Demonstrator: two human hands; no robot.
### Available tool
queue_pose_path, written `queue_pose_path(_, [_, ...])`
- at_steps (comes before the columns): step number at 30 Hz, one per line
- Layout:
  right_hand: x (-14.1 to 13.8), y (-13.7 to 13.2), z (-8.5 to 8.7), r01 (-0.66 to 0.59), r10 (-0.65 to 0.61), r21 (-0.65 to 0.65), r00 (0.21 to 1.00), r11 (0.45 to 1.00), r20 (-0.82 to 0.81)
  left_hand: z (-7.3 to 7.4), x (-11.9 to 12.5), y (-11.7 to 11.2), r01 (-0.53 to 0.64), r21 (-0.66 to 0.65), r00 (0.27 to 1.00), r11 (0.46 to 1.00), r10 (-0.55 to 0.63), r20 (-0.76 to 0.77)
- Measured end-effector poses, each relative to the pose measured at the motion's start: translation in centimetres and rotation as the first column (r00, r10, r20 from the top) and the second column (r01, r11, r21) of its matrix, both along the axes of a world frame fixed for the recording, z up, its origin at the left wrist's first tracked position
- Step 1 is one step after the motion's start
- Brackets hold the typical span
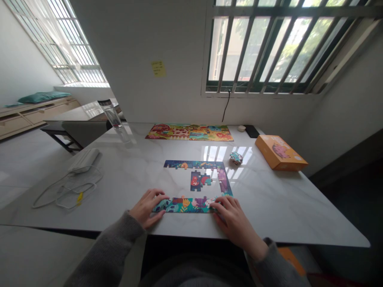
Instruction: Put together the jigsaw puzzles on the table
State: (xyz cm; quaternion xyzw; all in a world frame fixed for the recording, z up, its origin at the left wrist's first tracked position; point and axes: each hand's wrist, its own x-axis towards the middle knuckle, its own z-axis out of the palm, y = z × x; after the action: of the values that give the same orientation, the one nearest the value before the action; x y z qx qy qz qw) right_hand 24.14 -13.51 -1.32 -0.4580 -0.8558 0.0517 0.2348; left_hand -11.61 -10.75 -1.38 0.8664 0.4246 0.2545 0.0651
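Note:
On the table lies a partly joined jigsaw puzzle point(185, 204) with dark blue, purple and teal pieces. Its top row, right side and near strip form a frame that gapes at the left. Inside sit a few joined pieces point(196, 181) with a red figure. My left hand point(149, 208) spans the left end of the near strip, thumb and fingers apart at its edges. At the strip's right end, my right hand point(231, 217) has bent fingers on the pieces and its thumb by the near edge. Some of the lower right corner is hidden under it.
A small stack of loose pieces point(236, 158) lies right of the frame. Behind is a finished bright puzzle point(189, 132). An orange box point(279, 153) and black phone point(251, 131) are at right; a glass bottle point(111, 113) and white cable point(64, 195) at left.

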Motion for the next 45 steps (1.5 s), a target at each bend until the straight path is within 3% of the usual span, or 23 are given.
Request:
queue_pose_path(6, [0.0, 0.0, 0.1, -0.003, 0.003, -0.015, 1.0, 1.0, -0.015, 0.8, 0.3, 1.6, -0.046, 0.054, 0.998, 0.997, 0.044, 0.049])
queue_pose_path(12, [-0.1, 0.1, 0.2, 0.007, -0.007, -0.012, 1.0, 1.0, -0.016, 1.3, 4.4, 5.7, 0.139, -0.02, 0.987, 0.99, -0.141, -0.075])
queue_pose_path(16, [0.0, 0.1, 0.3, 0.003, -0.004, -0.021, 1.0, 1.0, -0.03, 0.6, 7.6, 9.2, 0.193, -0.063, 0.971, 0.979, -0.2, -0.128])
queue_pose_path(20, [0.0, 0.2, 0.3, 0.001, -0.001, -0.013, 0.999, 1.0, -0.041, -0.6, 9.3, 12.0, 0.147, -0.085, 0.978, 0.986, -0.157, -0.14])
queue_pose_path(23, [0.0, 0.1, 0.2, 0.002, -0.002, -0.006, 0.999, 1.0, -0.04, -1.3, 9.6, 12.8, 0.13, -0.095, 0.982, 0.987, -0.141, -0.127])
queue_pose_path(30, [-0.1, 0.6, 0.9, -0.015, 0.015, -0.04, 1.0, 0.999, 0.0, -2.0, 9.3, 12.4, 0.088, -0.125, 0.988, 0.988, -0.103, -0.113])
queue_pose_path(34, [0.2, 2.8, 3.0, -0.063, 0.063, -0.035, 0.998, 0.997, 0.003, -1.8, 9.3, 12.3, 0.093, -0.142, 0.988, 0.986, -0.109, -0.111])
queue_pose_path(39, [-0.3, 8.6, 5.1, -0.149, 0.148, 0.002, 0.988, 0.989, -0.044, -1.5, 9.3, 12.3, 0.098, -0.165, 0.987, 0.981, -0.117, -0.109])
queue_pose_path(42, [-0.7, 12.1, 4.5, -0.092, 0.091, -0.036, 0.995, 0.995, -0.042, -1.6, 9.3, 12.4, 0.099, -0.165, 0.989, 0.981, -0.116, -0.094])
queue_pose_path(45, [-0.7, 13.9, 3.0, -0.016, 0.015, -0.035, 0.999, 0.999, -0.034, -1.9, 9.3, 12.6, 0.103, -0.159, 0.989, 0.982, -0.118, -0.086])
